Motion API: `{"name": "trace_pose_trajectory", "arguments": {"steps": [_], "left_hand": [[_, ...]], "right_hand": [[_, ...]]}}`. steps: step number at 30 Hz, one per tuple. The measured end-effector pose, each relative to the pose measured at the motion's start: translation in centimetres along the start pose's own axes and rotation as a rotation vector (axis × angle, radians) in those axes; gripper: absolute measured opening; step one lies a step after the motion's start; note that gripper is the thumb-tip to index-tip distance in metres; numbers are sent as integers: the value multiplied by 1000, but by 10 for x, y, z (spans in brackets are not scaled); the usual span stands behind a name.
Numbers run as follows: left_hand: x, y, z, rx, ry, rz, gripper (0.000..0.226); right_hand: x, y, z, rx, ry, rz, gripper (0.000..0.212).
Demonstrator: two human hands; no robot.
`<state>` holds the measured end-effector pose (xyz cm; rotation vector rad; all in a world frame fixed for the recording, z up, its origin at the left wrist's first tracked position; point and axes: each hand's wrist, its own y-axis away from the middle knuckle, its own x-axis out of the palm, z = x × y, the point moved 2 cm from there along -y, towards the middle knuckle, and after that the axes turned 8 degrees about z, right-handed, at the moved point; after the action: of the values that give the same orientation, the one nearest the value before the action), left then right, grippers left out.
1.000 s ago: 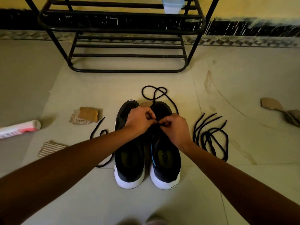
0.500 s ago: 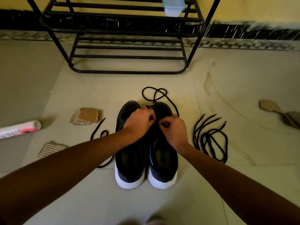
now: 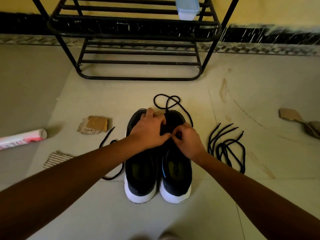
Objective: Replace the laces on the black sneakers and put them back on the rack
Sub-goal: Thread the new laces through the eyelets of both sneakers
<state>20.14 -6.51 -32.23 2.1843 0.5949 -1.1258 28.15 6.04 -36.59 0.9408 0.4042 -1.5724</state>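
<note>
- Right sneaker (image 3: 174,170): stands on the floor (image 3: 259,196), midway between its near and far edges. The heel faces the viewer and its side touches the left sneaker (image 3: 141,174). The two are probably paired so for lacing in turn.
- Lace (image 3: 166,101): leaves the toe end and loops loosely toward the far edge, which keeps the slack off the eyelets.
- Right hand (image 3: 188,142): the grip pinches the lace over the eyelet rows, apparently threading it.
- Left hand (image 3: 149,130): the grip curls over the right sneaker's front, thumb meeting the right hand, likely to steady the shoe.
- Spare laces (image 3: 226,149): bundled just right of the pair, within reach. A single lace (image 3: 107,137) lies to the left.
- Rack (image 3: 138,77): stands at the far edge by the wall, where the pair is to return.
- Cardboard scraps (image 3: 94,124): lie left of the pair.
</note>
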Motion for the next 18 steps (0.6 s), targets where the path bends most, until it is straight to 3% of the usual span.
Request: {"name": "trace_pose_trajectory", "arguments": {"steps": [2,5,9,13,14,18], "left_hand": [[-3,5,0,-12,78,89,39],[4,9,-1,-41,154,290,39],[9,11,-7,-86,304,370,52],[11,10,-15,-140,394,450,27],[12,11,-14,-159,395,452,19],[13,10,-6,-219,404,454,31]], "right_hand": [[-5,-2,-4,-39,-74,47,3],[-13,-4,-11,-67,-196,107,12],[-16,-6,-15,-72,-261,149,25],[-22,-1,-13,-78,-310,192,27],[-27,2,-12,-79,-321,238,28],[-67,20,-26,3,-321,603,14]]}}
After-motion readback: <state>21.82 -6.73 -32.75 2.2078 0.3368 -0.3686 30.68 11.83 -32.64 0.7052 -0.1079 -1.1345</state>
